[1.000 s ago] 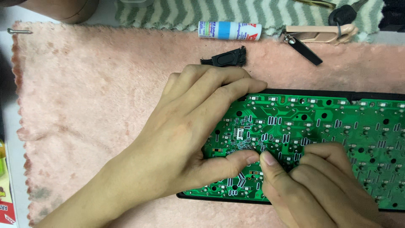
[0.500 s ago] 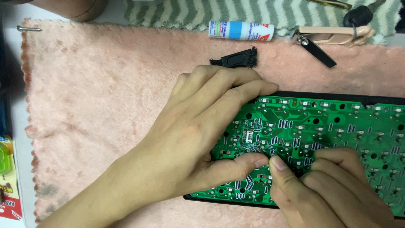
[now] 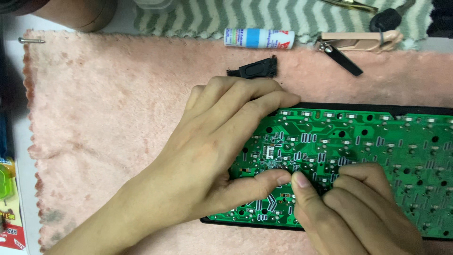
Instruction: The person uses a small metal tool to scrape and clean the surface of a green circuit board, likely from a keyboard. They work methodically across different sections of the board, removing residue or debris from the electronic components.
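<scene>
Glue tube [image 3: 258, 38] and black clip [image 3: 255, 69] lie beyond circuit board [image 3: 358, 156].

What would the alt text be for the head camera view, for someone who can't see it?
Two bare hands, the left hand and the right hand, meet thumb to thumb on a green circuit board lying on a pink fluffy cloth. Beyond it lie a small black plastic part and a white-and-blue tube.

Green circuit board [image 3: 358, 156], flat in black tray, on pink towel
</scene>
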